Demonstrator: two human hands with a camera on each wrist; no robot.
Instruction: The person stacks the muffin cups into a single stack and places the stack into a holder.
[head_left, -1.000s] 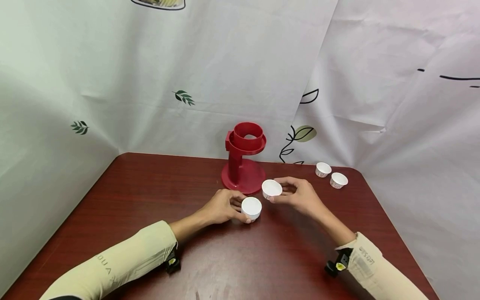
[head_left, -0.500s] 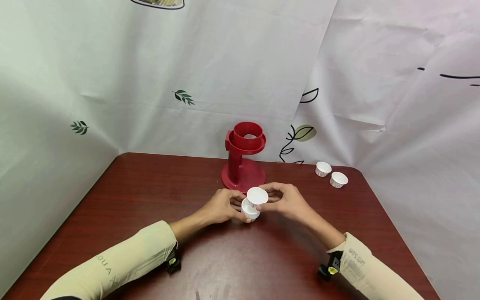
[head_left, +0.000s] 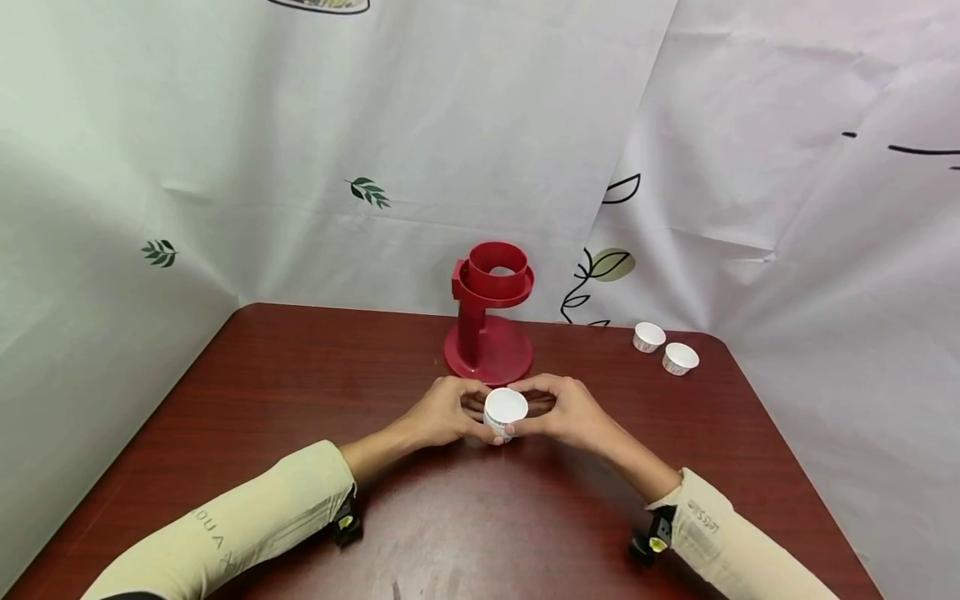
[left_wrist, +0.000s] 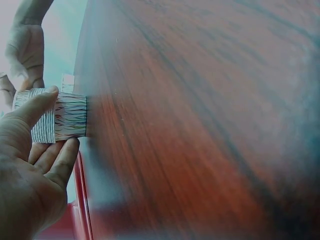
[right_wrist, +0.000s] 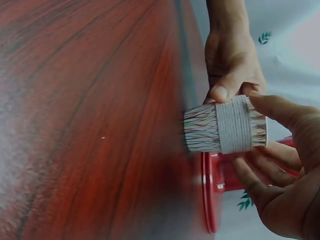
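Observation:
Several white paper cups with thin coloured lines stand nested in one stack [head_left: 505,410] on the table, just in front of a red stand [head_left: 471,333]. My left hand [head_left: 444,412] holds the stack low from the left, thumb in front and fingers behind. From the right, my right hand [head_left: 573,415] pinches the top cup [right_wrist: 258,127], seated in the stack. In the left wrist view, ridged rims of the nested cups [left_wrist: 45,122] show beside my left thumb. The fingers behind the stack are partly hidden in the head view.
Two more white paper cups [head_left: 648,337] [head_left: 680,358] sit at the table's back right corner. The red stand carries an open ring [head_left: 498,287] above its round base. White printed cloth [head_left: 300,167] hangs behind the dark red wooden table [head_left: 337,350].
My right hand has moved left with one paper cup and brought it down into the cups held by my left hand. The left hand has stayed in place.

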